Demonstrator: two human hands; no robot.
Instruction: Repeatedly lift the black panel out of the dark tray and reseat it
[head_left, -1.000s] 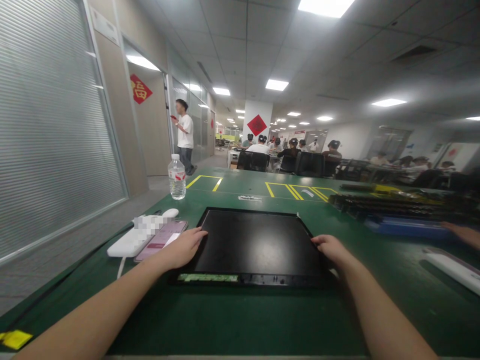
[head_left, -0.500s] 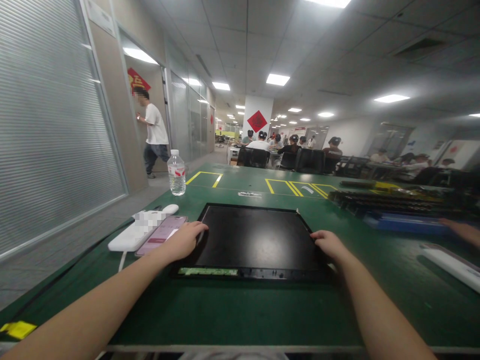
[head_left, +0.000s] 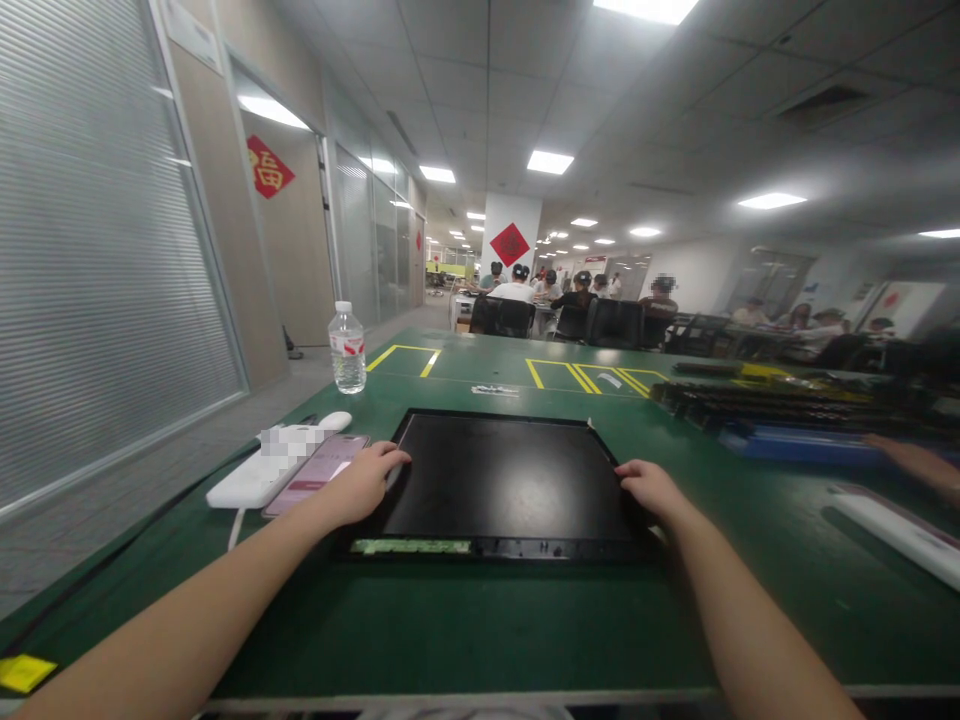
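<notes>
A black flat display panel point(head_left: 502, 475) lies on the green table point(head_left: 480, 630) in front of me, its dark screen facing up. Along its near edge runs a green circuit board strip point(head_left: 411, 547). My left hand point(head_left: 369, 482) grips the panel's left edge, thumb and fingers closed on the frame. On the opposite side, my right hand point(head_left: 649, 486) holds the right edge in the same way. The undersides of both grips are hidden. Close to my left hand lies a phone point(head_left: 319, 475), beside a white power strip point(head_left: 259, 475).
A water bottle point(head_left: 348, 348) stands at the table's back left. Yellow tape marks point(head_left: 555, 375) line the far side. At right are stacked dark strips point(head_left: 727, 408), a blue tray point(head_left: 780, 443), a white bar point(head_left: 896, 530) and another person's hand point(head_left: 911, 462). People sit farther back.
The whole view has shifted slightly. Both hands keep their hold on the panel, which stays in place. The person in the doorway has gone almost wholly out of sight.
</notes>
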